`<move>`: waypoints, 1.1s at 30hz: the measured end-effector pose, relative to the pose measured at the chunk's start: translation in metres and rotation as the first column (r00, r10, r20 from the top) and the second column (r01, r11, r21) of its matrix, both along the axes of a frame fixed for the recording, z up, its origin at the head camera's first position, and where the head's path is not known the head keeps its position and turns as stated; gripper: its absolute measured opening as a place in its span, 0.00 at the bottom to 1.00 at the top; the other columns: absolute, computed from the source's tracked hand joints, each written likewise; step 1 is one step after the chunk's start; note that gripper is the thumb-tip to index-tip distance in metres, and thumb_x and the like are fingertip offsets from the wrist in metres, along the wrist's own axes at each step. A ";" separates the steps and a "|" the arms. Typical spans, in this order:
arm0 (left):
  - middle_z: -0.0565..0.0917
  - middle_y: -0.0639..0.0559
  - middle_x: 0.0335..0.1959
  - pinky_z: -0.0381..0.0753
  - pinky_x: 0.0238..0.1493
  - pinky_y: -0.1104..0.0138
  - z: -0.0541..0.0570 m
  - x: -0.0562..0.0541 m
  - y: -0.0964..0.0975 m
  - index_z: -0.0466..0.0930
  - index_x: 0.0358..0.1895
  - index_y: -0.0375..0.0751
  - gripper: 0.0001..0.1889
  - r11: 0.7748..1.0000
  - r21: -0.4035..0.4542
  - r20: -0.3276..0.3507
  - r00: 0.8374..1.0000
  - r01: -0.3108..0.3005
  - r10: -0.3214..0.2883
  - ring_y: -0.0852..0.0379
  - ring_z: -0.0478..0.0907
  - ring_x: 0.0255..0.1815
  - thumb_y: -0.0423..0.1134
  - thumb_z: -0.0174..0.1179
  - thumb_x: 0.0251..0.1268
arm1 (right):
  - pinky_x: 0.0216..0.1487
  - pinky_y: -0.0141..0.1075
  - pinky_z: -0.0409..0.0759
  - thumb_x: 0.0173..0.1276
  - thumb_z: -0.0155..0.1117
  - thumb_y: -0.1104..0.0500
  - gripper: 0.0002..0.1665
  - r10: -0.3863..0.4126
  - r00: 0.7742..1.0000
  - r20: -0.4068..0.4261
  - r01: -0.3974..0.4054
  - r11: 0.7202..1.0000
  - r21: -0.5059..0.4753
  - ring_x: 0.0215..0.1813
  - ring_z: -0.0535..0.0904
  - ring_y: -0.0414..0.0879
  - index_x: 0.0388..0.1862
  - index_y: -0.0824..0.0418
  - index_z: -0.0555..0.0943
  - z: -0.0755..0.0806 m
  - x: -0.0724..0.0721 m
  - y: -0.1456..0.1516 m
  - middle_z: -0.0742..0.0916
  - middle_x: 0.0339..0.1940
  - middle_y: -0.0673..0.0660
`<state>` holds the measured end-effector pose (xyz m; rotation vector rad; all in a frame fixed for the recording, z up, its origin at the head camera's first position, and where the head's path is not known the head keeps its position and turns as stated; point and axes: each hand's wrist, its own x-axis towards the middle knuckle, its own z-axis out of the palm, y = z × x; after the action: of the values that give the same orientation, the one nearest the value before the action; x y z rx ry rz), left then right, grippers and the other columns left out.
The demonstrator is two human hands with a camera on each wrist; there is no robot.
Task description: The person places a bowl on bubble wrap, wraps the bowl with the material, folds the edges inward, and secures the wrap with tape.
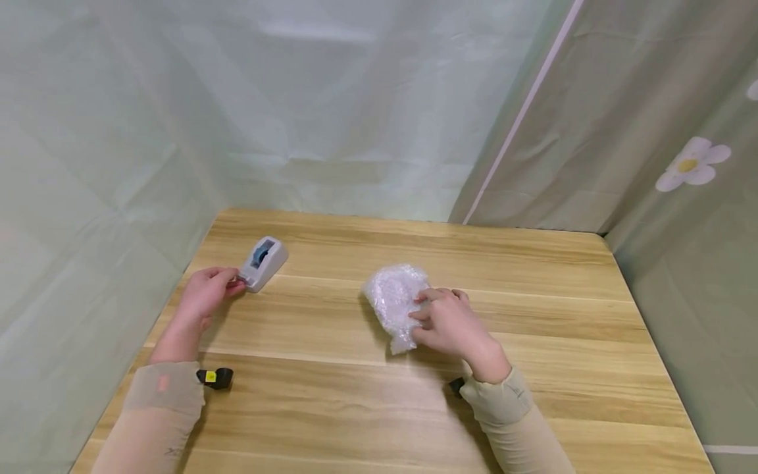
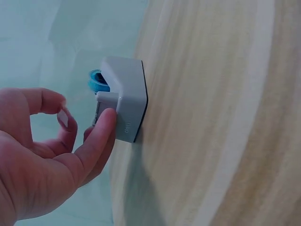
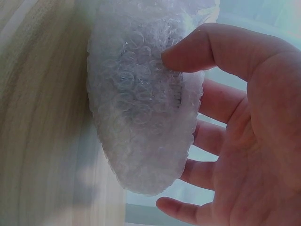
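Observation:
At the table's left, my left hand is at the front end of a grey tape dispenser with a blue tape roll. Thumb and index finger pinch a small whitish strip of tape, while other fingers touch the dispenser's front. A bundle of clear bubble wrap lies near the table's middle; its contents are hidden. My right hand holds it from the right side, thumb over the near face and the other fingers spread along the upper edge, their tips partly hidden behind it.
The wooden table carries both things. Pale curtains stand right behind its far edge and along its sides, one with a flower print. Black wrist cameras sit at both sleeves.

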<state>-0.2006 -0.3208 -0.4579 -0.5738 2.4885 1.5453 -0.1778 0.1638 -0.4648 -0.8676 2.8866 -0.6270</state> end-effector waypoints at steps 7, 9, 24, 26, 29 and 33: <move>0.71 0.32 0.67 0.84 0.56 0.72 -0.006 -0.001 0.001 0.58 0.78 0.18 0.36 0.988 0.143 -0.025 0.997 -0.064 0.069 0.71 0.83 0.43 0.51 0.47 0.88 | 0.67 0.67 0.67 0.60 0.70 0.52 0.18 -0.006 1.000 -0.001 0.006 1.000 0.000 0.68 0.79 0.59 0.49 0.50 0.95 0.000 0.000 0.001 0.87 0.62 0.50; 0.71 0.32 0.67 0.84 0.55 0.72 -0.009 0.000 0.000 0.59 0.78 0.18 0.38 0.983 0.164 -0.024 0.996 -0.080 0.085 0.70 0.83 0.42 0.52 0.48 0.87 | 0.68 0.67 0.67 0.60 0.71 0.52 0.18 -0.007 1.000 0.003 0.007 1.000 0.002 0.68 0.79 0.59 0.49 0.50 0.95 0.000 0.000 0.001 0.87 0.62 0.50; 0.83 0.51 0.46 0.86 0.55 0.67 -0.019 0.015 -0.006 0.78 0.57 0.30 0.14 0.795 0.573 -0.008 0.968 -0.200 0.249 0.61 0.89 0.43 0.38 0.63 0.81 | 0.69 0.70 0.64 0.60 0.71 0.52 0.19 0.002 1.000 0.018 -0.002 1.000 -0.001 0.67 0.79 0.60 0.49 0.50 0.95 0.002 -0.001 -0.001 0.87 0.62 0.51; 0.84 0.52 0.44 0.85 0.57 0.66 -0.018 0.016 -0.007 0.82 0.50 0.34 0.07 0.761 0.615 0.006 0.966 -0.209 0.260 0.59 0.89 0.45 0.35 0.63 0.80 | 0.69 0.71 0.63 0.60 0.71 0.52 0.19 0.003 1.000 0.026 -0.003 1.000 -0.003 0.67 0.79 0.60 0.50 0.50 0.95 0.002 -0.001 -0.001 0.87 0.63 0.51; 0.84 0.52 0.46 0.84 0.59 0.65 -0.018 0.017 -0.006 0.85 0.49 0.36 0.06 0.760 0.616 0.004 0.965 -0.209 0.262 0.58 0.89 0.46 0.35 0.64 0.79 | 0.70 0.71 0.62 0.60 0.71 0.52 0.20 0.005 0.999 0.034 -0.004 1.000 -0.004 0.68 0.78 0.60 0.50 0.51 0.95 0.001 -0.002 0.000 0.87 0.63 0.51; 0.80 0.52 0.50 0.83 0.59 0.66 -0.021 0.016 -0.002 0.78 0.59 0.30 0.16 0.815 0.542 -0.020 0.966 -0.205 0.256 0.61 0.88 0.46 0.37 0.65 0.79 | 0.70 0.71 0.62 0.60 0.71 0.52 0.20 0.001 0.999 0.035 -0.001 1.000 -0.001 0.69 0.78 0.61 0.51 0.51 0.95 0.001 -0.002 0.000 0.87 0.64 0.52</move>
<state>-0.1843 -0.3230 -0.4789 -0.7338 1.9377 2.2889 -0.1802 0.1639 -0.4643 -0.8495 2.8546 -0.6370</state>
